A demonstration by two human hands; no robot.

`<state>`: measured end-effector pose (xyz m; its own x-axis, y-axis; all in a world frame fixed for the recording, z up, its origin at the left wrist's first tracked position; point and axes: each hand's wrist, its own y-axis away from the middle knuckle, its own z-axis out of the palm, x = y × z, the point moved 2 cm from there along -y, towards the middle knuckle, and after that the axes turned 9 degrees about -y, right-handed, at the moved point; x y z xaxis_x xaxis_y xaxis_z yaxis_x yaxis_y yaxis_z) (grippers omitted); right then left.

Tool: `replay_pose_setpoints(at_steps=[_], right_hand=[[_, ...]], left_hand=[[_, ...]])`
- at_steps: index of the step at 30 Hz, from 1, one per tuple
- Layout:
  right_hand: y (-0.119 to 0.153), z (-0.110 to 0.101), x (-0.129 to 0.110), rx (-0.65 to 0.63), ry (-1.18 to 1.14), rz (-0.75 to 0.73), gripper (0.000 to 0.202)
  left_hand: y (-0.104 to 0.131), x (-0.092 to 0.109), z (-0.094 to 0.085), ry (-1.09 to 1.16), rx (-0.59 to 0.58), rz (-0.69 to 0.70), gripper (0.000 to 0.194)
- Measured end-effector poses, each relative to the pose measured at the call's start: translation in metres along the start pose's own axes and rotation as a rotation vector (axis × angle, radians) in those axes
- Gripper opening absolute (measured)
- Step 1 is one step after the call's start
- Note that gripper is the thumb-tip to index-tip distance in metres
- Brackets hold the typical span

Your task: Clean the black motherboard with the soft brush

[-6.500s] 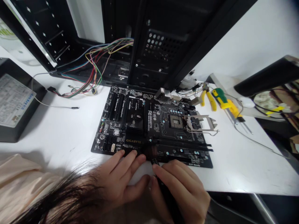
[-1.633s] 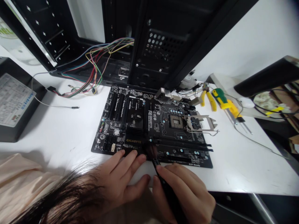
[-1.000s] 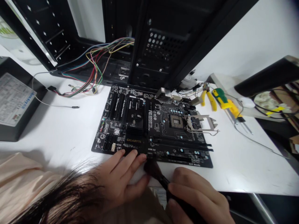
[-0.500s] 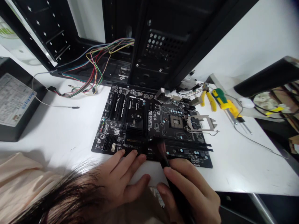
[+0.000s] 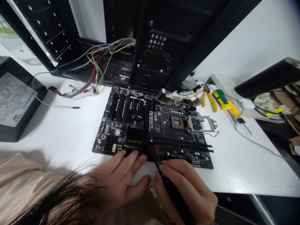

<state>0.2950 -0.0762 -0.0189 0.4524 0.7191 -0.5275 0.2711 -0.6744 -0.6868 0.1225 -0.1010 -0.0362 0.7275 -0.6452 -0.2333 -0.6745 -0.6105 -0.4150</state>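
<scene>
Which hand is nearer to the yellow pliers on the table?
Right. The right hand, holding the brush, is below-left of the pliers; the left hand rests further left at the motherboard edge.

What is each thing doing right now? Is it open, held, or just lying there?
Brush: held in right hand, bristles on motherboard.
Motherboard: flat on table, left hand at its near edge.
CPU socket: cover open.
Computer case: side open.
Pliers: lying loose.
Screwdriver: lying loose.

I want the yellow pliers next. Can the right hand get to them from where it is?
Probably yes. The right hand holds the brush at the motherboard's near edge; the pliers lie uncovered beyond its far right corner, but the hand isn't free.
</scene>
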Motion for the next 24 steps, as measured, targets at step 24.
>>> replay_pose_setpoints(at_steps=[24], right_hand=[[0.001, -0.006, -0.002, -0.022, -0.053, 0.049, 0.015]], left_hand=[[0.0, -0.001, 0.0, 0.003, -0.022, -0.006, 0.026]])
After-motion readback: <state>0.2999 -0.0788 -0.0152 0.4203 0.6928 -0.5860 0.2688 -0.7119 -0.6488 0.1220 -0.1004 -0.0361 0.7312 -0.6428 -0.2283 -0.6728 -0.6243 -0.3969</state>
